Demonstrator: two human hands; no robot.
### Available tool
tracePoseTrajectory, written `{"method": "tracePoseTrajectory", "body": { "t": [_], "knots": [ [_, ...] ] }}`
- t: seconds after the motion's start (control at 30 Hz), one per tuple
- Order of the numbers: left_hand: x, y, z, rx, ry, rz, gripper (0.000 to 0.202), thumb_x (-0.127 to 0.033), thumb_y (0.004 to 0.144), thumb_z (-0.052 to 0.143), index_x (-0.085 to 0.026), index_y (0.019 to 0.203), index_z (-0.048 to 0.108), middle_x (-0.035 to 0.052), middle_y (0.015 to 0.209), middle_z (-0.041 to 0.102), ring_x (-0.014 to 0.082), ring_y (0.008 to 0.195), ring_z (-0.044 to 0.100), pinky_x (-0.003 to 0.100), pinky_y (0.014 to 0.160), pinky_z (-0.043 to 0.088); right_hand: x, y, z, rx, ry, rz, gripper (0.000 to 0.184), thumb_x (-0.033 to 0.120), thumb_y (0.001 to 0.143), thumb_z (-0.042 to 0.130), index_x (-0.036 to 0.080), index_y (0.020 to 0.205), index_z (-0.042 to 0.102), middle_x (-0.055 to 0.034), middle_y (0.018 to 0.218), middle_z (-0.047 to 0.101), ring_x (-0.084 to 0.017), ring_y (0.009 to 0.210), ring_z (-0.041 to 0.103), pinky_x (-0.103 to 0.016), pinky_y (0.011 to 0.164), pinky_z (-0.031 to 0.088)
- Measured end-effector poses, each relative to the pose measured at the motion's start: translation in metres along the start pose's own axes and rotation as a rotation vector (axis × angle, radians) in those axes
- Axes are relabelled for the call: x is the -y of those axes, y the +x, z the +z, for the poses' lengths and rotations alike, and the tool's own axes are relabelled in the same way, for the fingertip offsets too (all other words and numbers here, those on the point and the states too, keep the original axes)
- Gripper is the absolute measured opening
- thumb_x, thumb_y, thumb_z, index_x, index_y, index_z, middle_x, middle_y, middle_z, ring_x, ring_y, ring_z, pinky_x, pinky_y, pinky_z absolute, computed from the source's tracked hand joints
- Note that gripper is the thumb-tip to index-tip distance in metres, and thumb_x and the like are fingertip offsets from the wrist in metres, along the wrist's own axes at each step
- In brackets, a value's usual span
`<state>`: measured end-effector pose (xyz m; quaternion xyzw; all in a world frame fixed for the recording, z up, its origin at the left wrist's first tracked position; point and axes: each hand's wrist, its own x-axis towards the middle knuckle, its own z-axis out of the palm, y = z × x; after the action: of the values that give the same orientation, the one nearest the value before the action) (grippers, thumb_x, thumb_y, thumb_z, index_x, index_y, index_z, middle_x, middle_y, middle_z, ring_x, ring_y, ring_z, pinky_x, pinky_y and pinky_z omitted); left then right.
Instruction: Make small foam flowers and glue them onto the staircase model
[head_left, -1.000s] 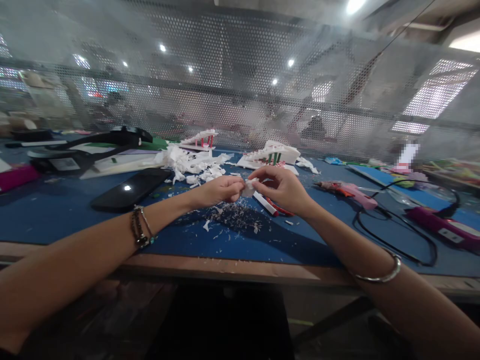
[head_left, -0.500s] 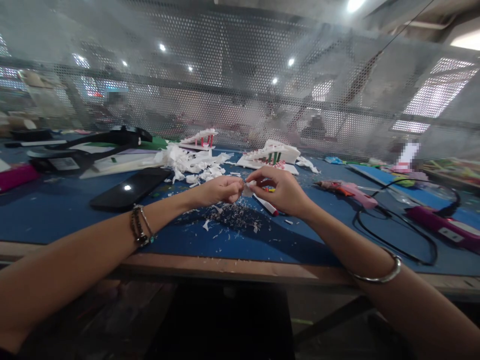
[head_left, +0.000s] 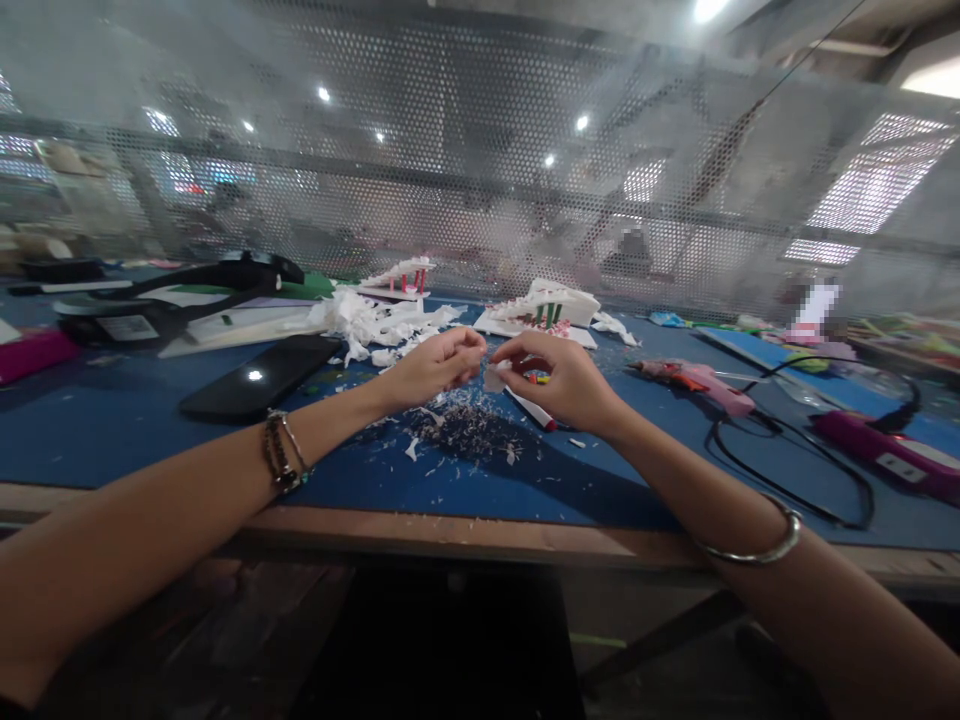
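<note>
My right hand pinches a small white scrap of paper or foam between thumb and fingers. Just left of it, my left hand has its fingers curled with thumb and fingertips together, a small gap from the scrap. Whether anything tiny is in that pinch I cannot make out. Beneath both hands lies a scatter of white shreds on the blue tabletop. A white pen-like stick with a red end lies under my right hand, partly hidden by it.
A black phone lies to the left, before a heap of torn white scraps. Two white models with small coloured posts stand behind. At right are a pink glue gun, its black cable and a purple power strip.
My left hand has drawn slightly up and away from the white scrap, its fingers a little looser. My right hand stays nearly still with the scrap.
</note>
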<state>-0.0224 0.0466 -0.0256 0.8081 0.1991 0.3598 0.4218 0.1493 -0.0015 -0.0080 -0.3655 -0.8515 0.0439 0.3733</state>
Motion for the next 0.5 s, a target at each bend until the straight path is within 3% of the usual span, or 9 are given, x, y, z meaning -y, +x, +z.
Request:
{"method": "tracePoseTrajectory", "body": {
  "t": [0.13,0.3,0.5],
  "knots": [
    [0.0005,0.0014,0.0003,-0.093,0.006,0.018,0.015,-0.022,0.082,0.029,-0.018,0.072,0.039,-0.0062,0.051,0.032,0.0063,0.041,0.03,0.017,0.04,0.025,0.0002,0.0,0.0021,-0.013,0.067,0.016,0.017,0.02,0.073,0.049,0.013,0.086,0.056,-0.004,0.08,0.06,-0.009,0.068,0.055,-0.022,0.065,0.048],
    [-0.0031,0.0,0.0004,-0.109,0.052,0.016,0.02,-0.027,0.081,0.036,-0.016,0.067,0.044,-0.0052,0.046,0.038,0.006,0.039,0.031,0.018,0.039,0.026,0.0022,-0.0009,0.0035,0.0,0.109,0.038,0.016,0.02,0.072,0.049,0.013,0.085,0.056,-0.0041,0.08,0.06,-0.01,0.069,0.055,-0.023,0.065,0.048],
    [-0.004,-0.0006,0.0062,-0.168,0.094,0.044,0.016,-0.028,0.078,0.041,-0.015,0.07,0.046,-0.0003,0.066,0.046,0.0098,0.06,0.043,0.021,0.058,0.036,0.0048,-0.0007,0.0059,0.01,0.188,0.086,0.012,0.02,0.072,0.048,0.016,0.082,0.053,-0.0023,0.081,0.059,-0.009,0.072,0.055,-0.023,0.069,0.048]
  ]
}}
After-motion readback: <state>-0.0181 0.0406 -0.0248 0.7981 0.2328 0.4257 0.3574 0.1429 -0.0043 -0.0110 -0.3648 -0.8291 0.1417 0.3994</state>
